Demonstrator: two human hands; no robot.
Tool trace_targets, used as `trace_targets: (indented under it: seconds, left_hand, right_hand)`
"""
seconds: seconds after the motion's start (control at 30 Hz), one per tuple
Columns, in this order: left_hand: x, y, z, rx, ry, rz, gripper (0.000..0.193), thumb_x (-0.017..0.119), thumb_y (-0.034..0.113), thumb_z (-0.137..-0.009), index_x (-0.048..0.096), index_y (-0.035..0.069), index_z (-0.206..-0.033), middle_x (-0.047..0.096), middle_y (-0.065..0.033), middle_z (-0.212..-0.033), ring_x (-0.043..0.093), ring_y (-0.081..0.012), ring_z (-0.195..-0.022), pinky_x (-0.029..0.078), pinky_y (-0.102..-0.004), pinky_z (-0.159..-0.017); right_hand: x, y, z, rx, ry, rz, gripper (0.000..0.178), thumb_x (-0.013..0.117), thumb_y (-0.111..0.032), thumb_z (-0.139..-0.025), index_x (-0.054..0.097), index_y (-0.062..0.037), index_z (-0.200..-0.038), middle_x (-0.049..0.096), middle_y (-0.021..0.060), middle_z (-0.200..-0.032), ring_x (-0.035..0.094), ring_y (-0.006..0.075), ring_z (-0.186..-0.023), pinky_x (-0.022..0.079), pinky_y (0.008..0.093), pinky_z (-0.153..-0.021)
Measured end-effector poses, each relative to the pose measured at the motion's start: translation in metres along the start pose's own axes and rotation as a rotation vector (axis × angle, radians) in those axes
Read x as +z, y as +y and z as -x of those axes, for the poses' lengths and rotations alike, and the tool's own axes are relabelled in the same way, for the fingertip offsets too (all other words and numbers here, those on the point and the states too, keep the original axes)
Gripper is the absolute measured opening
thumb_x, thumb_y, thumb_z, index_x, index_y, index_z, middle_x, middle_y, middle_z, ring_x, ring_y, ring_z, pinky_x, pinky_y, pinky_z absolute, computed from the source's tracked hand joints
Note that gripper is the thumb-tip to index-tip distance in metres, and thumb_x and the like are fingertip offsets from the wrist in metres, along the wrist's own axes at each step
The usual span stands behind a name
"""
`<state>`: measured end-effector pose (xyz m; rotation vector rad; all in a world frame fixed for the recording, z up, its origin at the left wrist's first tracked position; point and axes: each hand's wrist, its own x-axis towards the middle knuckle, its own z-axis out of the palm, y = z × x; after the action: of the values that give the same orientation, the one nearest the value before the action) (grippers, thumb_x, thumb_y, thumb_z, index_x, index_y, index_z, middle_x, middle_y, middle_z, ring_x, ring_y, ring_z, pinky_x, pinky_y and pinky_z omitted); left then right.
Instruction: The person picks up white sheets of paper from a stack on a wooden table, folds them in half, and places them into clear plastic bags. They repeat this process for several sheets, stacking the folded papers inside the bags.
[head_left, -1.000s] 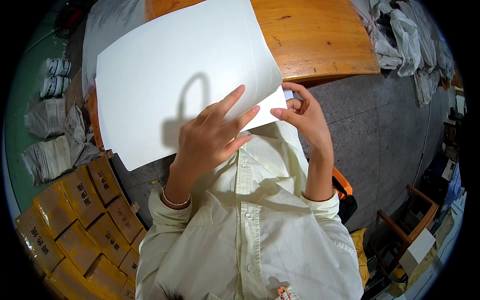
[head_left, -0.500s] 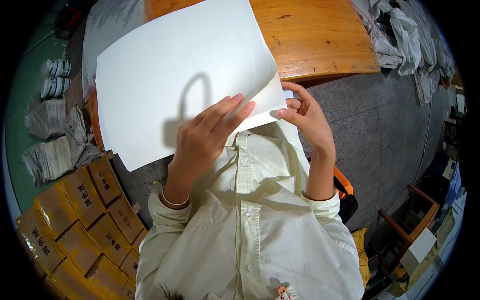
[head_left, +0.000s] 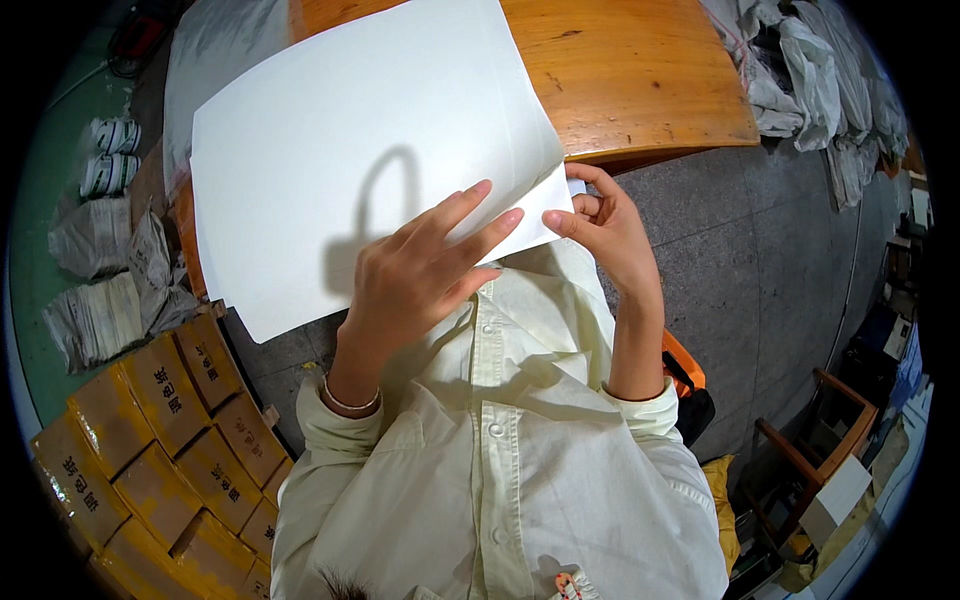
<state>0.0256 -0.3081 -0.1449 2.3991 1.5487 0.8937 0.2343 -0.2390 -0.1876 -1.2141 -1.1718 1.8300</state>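
Observation:
Large white paper sheets [head_left: 290,180] lie in a stack on the wooden table [head_left: 630,70], their near edge overhanging toward my body. My left hand [head_left: 415,275] rests over the near edge with its fingers spread and its thumb apart, near the lifted corner. At the right corner of the sheets, my right hand [head_left: 605,225] pinches the paper between its thumb and fingers. Close to that corner the upper sheet curls up, and a lower layer shows beneath it. The ring-shaped dark patch on the paper is a shadow.
Taped cardboard boxes [head_left: 170,450] are stacked at lower left. Plastic-wrapped bundles [head_left: 95,320] lie on the floor beyond them. Crumpled plastic bags [head_left: 810,80] pile up at the far right. A wooden chair frame [head_left: 825,440] stands at lower right, and an orange object [head_left: 683,360] is beside my right forearm.
My left hand's fingers have moved slightly right and spread, with the thumb now showing. My right thumb has shifted a little left on the corner, and the curl in the sheet has changed shape.

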Motion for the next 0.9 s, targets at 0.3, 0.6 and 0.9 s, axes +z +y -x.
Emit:
trace_targets:
  seconds: [0.3,0.6,0.9]
  left_hand:
    - [0.005,-0.009,0.008,-0.008,0.051,0.022,0.052,0.065,0.000,-0.071,0.059,0.019,-0.118,0.060,-0.0053,-0.111,0.064,-0.0205,-0.093,0.056,-0.0290,-0.069]
    - [0.001,-0.002,0.001,0.020,0.045,0.045,0.044,0.070,0.001,-0.066,0.066,0.014,-0.108,0.061,-0.0069,-0.113,0.065,-0.0177,-0.084,0.054,-0.0266,-0.063]
    - [0.000,-0.002,0.005,-0.016,0.016,0.013,0.045,0.072,0.005,-0.066,0.065,0.015,-0.108,0.061,-0.0061,-0.114,0.065,-0.0184,-0.084,0.055,-0.0274,-0.064]
  right_hand:
    - [-0.001,-0.007,0.006,0.010,-0.061,-0.059,0.054,0.073,-0.004,-0.075,0.046,0.0015,-0.122,0.065,0.0053,-0.078,0.059,0.0075,-0.072,0.044,0.0207,-0.065]
    - [0.000,-0.003,0.003,0.017,-0.013,-0.003,0.054,0.074,-0.005,-0.073,0.048,0.0024,-0.120,0.065,0.0049,-0.073,0.058,0.0062,-0.067,0.043,0.0187,-0.061]
    - [0.000,0.000,0.002,0.005,-0.024,-0.057,0.055,0.074,-0.006,-0.074,0.047,0.0021,-0.121,0.066,0.0065,-0.078,0.060,0.0072,-0.071,0.045,0.0199,-0.063]
